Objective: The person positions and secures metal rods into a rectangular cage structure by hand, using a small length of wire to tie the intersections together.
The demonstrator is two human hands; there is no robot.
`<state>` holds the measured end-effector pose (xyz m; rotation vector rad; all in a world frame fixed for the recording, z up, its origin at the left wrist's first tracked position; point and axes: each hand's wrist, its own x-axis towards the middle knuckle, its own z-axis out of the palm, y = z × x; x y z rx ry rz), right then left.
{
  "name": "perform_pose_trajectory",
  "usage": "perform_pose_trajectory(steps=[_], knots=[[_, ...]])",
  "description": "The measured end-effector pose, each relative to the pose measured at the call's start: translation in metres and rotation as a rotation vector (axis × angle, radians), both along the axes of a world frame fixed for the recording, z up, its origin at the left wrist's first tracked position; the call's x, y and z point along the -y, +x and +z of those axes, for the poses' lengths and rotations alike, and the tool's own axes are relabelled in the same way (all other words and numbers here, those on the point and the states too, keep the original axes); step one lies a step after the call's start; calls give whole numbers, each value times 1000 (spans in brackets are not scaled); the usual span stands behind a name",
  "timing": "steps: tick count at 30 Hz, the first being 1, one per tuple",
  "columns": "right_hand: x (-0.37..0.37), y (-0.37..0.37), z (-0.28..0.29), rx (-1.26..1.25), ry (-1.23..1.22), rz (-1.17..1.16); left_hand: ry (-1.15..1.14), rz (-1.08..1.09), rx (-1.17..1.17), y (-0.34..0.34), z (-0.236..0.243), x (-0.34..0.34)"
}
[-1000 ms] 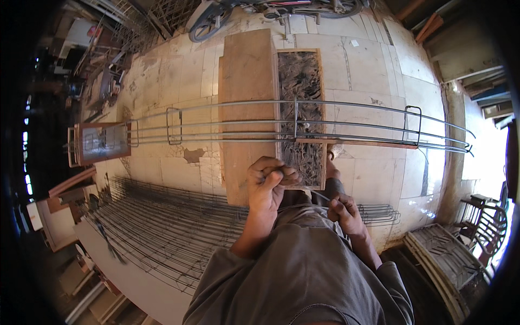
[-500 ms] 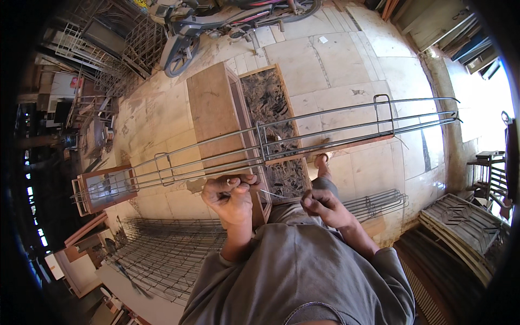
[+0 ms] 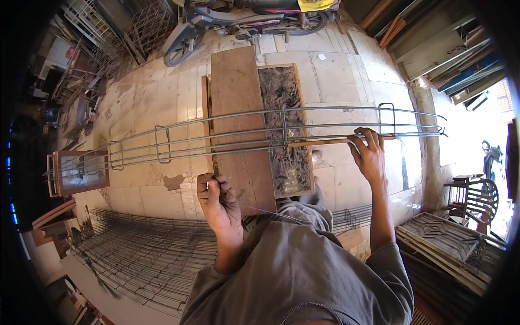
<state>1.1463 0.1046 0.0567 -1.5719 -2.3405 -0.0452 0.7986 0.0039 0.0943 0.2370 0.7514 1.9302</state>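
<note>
Steel rebar cage [image 3: 244, 135] lies across the wooden board [image 3: 238, 108] (right hand [image 3: 369, 154] grips its bars); left hand [image 3: 216, 203] pinches thin wire [image 3: 260, 211].

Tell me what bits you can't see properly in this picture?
- Head view: the left hand is closed, so its fingers hide what it pinches; only a thin wire trails out, too fine to follow.
- The right hand covers the spot where it grips the rebar cage.
- The cage's left end blurs toward the dark rim.
- The person's grey shirt hides the floor below.
</note>
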Motion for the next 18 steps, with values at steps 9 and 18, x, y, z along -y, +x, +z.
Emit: perform_pose_trajectory(steps=[9,18], knots=[[16,-66,67,-398,-56,-109,27,-22,63,-28,1,23],[-32,-38,-10,-220,-95,-434,-103,-82,-156,-15,12,17]])
